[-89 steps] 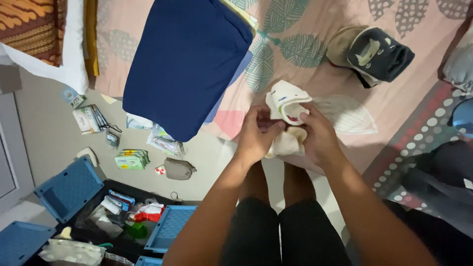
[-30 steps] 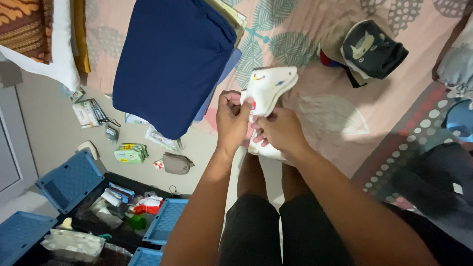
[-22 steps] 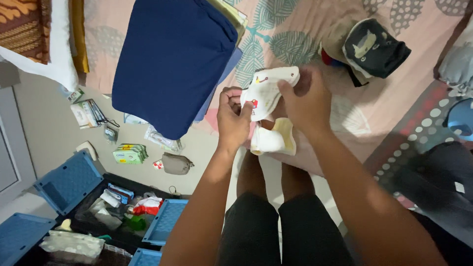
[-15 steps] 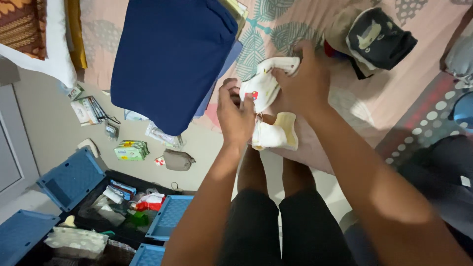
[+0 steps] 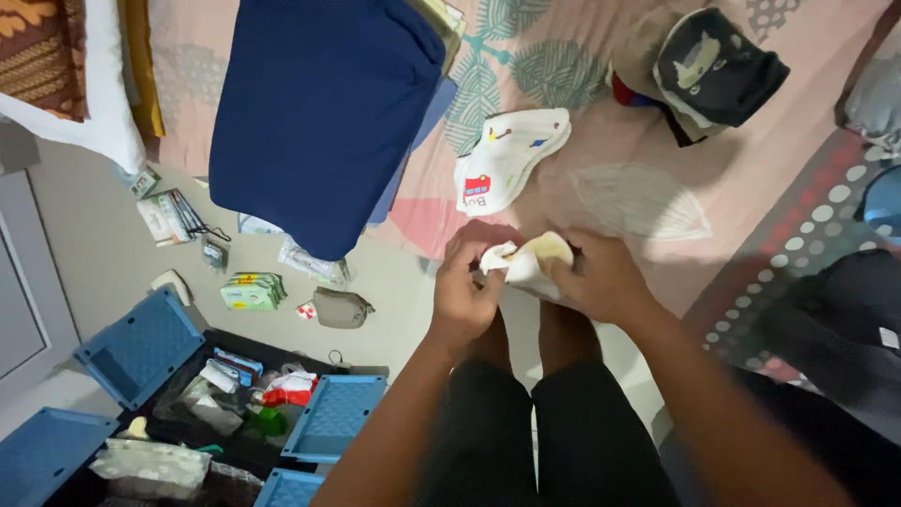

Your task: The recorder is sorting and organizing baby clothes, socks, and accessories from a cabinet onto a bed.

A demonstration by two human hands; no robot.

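Head view showed we had laid the printed bib (image 5: 507, 158) on the bed (image 5: 648, 141), left hand (image 5: 466, 286) and right hand (image 5: 596, 277) both grasping the cream cloth (image 5: 526, 261)

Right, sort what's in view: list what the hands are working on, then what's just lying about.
In hand:
- small cream and yellow cloth piece, gripped by left hand and right hand
- white printed baby bib, flat on the pink leaf-patterned bedsheet just beyond the hands

Lying about:
- folded navy blue cloth
- dark folded garment with animal print
- blue plastic storage crate
- grey pouch
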